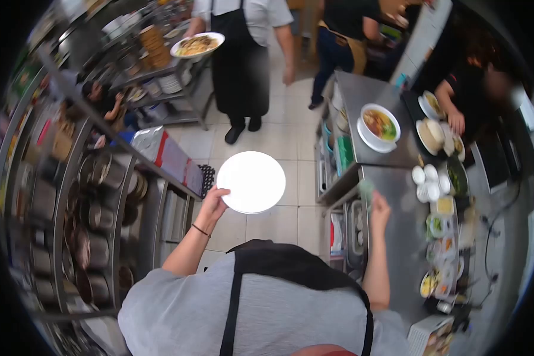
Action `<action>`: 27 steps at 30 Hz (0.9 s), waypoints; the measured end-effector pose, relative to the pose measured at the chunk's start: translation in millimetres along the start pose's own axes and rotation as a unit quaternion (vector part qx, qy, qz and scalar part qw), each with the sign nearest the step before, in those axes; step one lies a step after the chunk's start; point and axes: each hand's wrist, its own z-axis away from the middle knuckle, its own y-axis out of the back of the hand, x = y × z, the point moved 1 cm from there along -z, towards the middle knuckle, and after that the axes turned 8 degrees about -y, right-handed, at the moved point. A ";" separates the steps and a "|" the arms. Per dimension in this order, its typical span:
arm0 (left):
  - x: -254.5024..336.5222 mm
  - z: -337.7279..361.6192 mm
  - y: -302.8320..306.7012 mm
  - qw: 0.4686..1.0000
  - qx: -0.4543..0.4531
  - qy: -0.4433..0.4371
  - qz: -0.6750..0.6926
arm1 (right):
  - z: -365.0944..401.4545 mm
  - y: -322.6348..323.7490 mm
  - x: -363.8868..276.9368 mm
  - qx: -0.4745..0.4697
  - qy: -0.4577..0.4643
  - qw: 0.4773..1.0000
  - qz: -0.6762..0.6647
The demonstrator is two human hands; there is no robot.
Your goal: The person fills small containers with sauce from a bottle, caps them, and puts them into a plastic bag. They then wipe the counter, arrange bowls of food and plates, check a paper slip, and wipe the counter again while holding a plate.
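Note:
My left hand [215, 203] grips the near left rim of a round white plate [252, 181], thumb on top, and holds it level above the tiled floor. Nothing lies on the plate. Over the steel counter [391, 237] on the right, my right hand [380, 212] is closed on a small pale-green thing [366, 190], perhaps a cloth, too blurred to name. A white soup bowl [380, 123] on a white plate stands on the counter ahead of that hand.
A co-worker in a black apron [238, 71] stands ahead, carrying a plate of food [197, 45]. Small white cups [428, 184] and ingredient tubs [439, 228] line the counter's right side. Shelves with pots [95, 213] stand at left. Another person reaches over a dark tray [418, 121].

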 end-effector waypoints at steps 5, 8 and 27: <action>-0.3 -25.6 1.7 0.999 -0.041 0.023 -0.001 | -71.0 56.5 34.7 0.165 0.047 0.936 0.306; -5.0 -26.1 -8.9 0.997 -0.050 0.063 -0.016 | -94.7 59.1 61.4 0.107 -0.132 0.841 0.514; -216.2 -9.9 -255.3 0.842 -0.388 0.347 -0.146 | 162.5 144.2 103.8 0.055 -0.017 0.919 0.390</action>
